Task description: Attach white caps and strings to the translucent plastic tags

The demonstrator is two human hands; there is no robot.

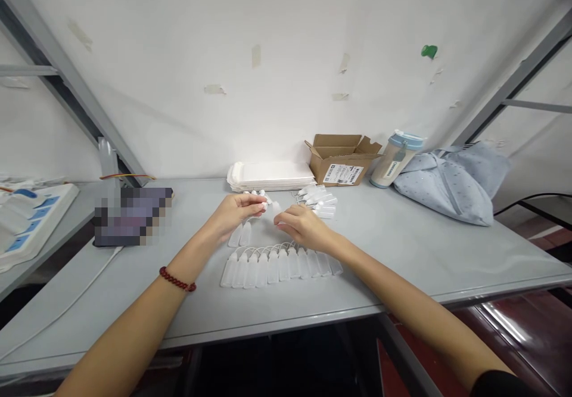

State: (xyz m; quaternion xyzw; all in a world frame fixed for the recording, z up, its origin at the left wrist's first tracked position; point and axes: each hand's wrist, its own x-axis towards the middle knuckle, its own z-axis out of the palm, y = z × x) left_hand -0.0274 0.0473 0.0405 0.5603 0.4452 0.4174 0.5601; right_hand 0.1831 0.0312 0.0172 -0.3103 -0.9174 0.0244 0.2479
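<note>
My left hand [233, 213] is closed in a pinch on a small white piece [264, 206], too small to make out in detail. To its right, my right hand [304, 226] has its fingers curled together above the table; what they hold, if anything, is hidden. Below both hands runs a row of translucent flat plastic bottles [274, 267] with white tops and thin looped cords. Two similar bottles [245, 234] lie under my left hand. Several small white pieces [261, 194] lie just behind my fingers. Beyond my right hand is a loose cluster of translucent bottles [325, 207].
Against the wall are a stack of white flat packs [272, 175], an open cardboard box [342, 167], a tumbler [395, 160] and a pale blue cloth bag [440, 185]. A partly pixelated dark device [134, 217] with a white cable lies left. The grey table's front edge [277, 327] is nearest me.
</note>
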